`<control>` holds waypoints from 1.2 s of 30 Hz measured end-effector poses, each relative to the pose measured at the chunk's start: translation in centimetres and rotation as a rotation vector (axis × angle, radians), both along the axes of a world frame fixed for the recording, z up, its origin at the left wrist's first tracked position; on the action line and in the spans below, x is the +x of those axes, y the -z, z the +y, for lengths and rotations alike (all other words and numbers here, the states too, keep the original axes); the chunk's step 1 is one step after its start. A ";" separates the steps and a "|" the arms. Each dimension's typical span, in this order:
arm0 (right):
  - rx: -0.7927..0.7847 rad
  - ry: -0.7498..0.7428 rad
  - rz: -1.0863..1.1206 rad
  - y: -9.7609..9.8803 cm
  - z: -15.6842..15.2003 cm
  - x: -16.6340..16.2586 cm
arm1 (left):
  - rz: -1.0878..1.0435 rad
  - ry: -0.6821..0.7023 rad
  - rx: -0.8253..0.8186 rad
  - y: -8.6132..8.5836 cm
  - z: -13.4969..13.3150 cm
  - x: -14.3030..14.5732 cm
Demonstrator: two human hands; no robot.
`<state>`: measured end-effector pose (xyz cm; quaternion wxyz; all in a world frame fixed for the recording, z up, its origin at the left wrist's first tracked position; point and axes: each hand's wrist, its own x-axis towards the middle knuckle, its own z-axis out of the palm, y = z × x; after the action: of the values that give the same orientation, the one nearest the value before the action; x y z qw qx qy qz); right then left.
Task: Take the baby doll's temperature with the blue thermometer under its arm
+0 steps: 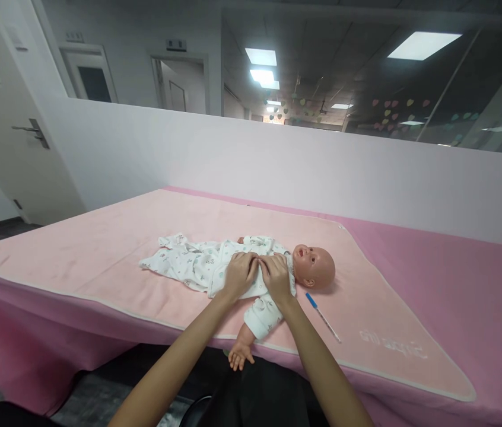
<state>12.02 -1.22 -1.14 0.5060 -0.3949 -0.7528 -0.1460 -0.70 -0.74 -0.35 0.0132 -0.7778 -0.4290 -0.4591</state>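
A baby doll (317, 267) lies on its back with its head to the right. It wears a white patterned shirt (219, 261) and trousers (175, 258). My left hand (241, 274) and my right hand (275, 274) meet over the doll's chest, fingers curled and fingertips together at the shirt front. Both seem to pinch the cloth there; the exact spot is hidden behind my fingers. The doll's near arm (244, 344) hangs out over the table edge, below my wrists. Beside its head rests a thin white stick with a blue end (311, 300), which looks like a thermometer.
Under the doll is a light pink mat (113, 231) with a pale border, over a darker pink tablecloth (469, 273). A white wall (277, 160) with a window above it runs behind the table. At the left stands a door with a metal handle (37, 131).
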 end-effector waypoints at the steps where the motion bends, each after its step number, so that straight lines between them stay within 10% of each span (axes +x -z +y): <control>1: 0.005 0.000 0.003 0.0 0.0 0.0 | 0.009 -0.005 0.016 0.0 -0.1 0.0; 10: 0.078 0.027 0.055 -0.5 -0.4 0.0 | 0.064 -0.217 0.031 -0.7 -0.6 -2.8; 36: 0.068 0.078 0.052 -0.5 -0.4 0.0 | 0.039 -0.168 0.022 0.4 -1.3 -3.8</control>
<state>11.97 -1.63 -0.62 0.5325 -0.4100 -0.7181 -0.1808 -4.46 -2.00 -0.70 0.0685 -0.7476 -0.4875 -0.4458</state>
